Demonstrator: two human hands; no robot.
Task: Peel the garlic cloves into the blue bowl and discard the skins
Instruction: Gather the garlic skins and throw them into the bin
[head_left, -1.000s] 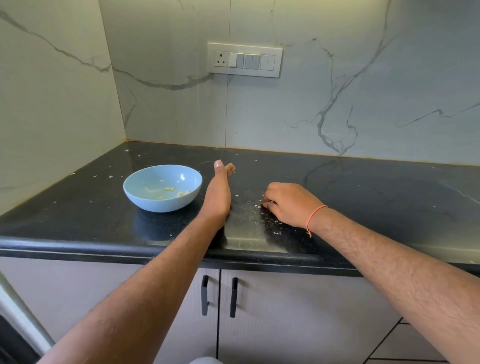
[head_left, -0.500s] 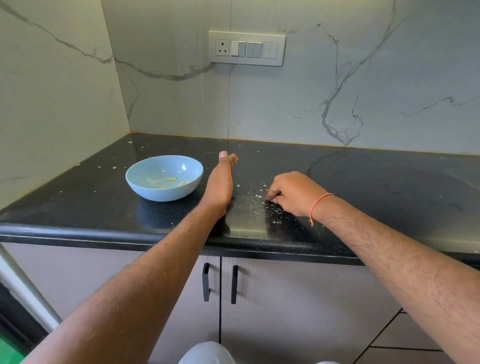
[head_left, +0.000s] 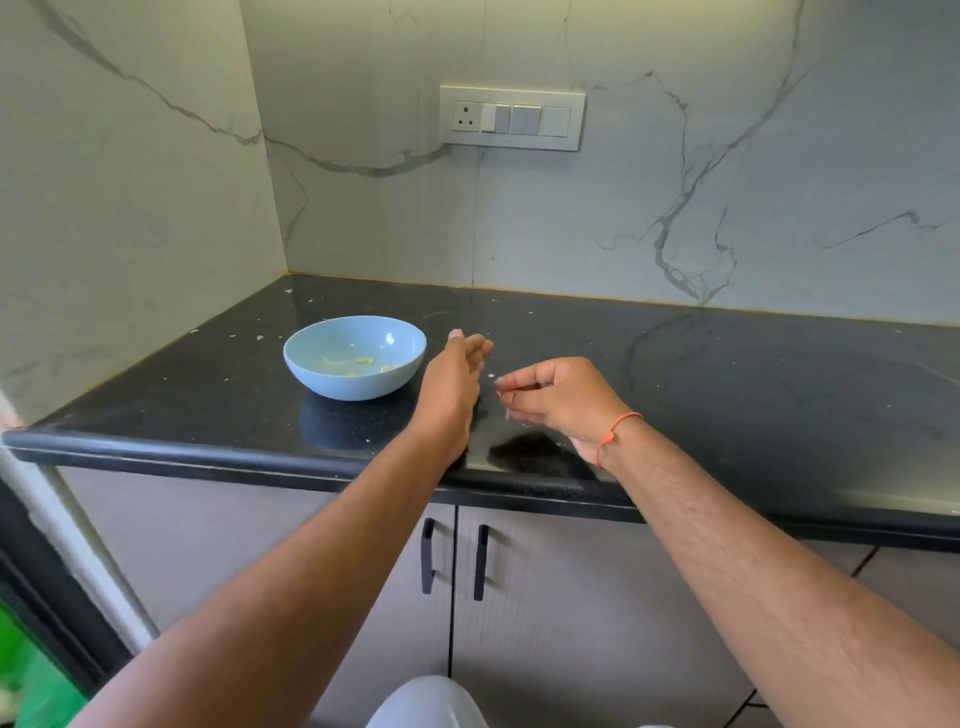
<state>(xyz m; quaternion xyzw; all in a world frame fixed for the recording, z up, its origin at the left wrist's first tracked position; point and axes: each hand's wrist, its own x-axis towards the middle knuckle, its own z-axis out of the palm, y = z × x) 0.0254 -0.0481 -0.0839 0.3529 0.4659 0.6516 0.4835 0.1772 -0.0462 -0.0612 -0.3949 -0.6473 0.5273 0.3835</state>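
Head view shows the clean-up step: the right hand (head_left: 558, 397) hovers over the counter (head_left: 727, 374), grip pinching skin scraps (head_left: 501, 380), the flat open left hand (head_left: 452, 382) beside the blue bowl (head_left: 355, 358) holding peeled garlic (head_left: 366, 360); next, likely binning them.

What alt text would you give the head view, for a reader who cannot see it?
Two bare forearms reach over a glossy black stone counter: the left hand rests edge-on with straight fingers beside a round light-blue bowl holding a few pale garlic pieces, while the right hand, curled, hovers just right of it. Pale skin flecks dot the counter.
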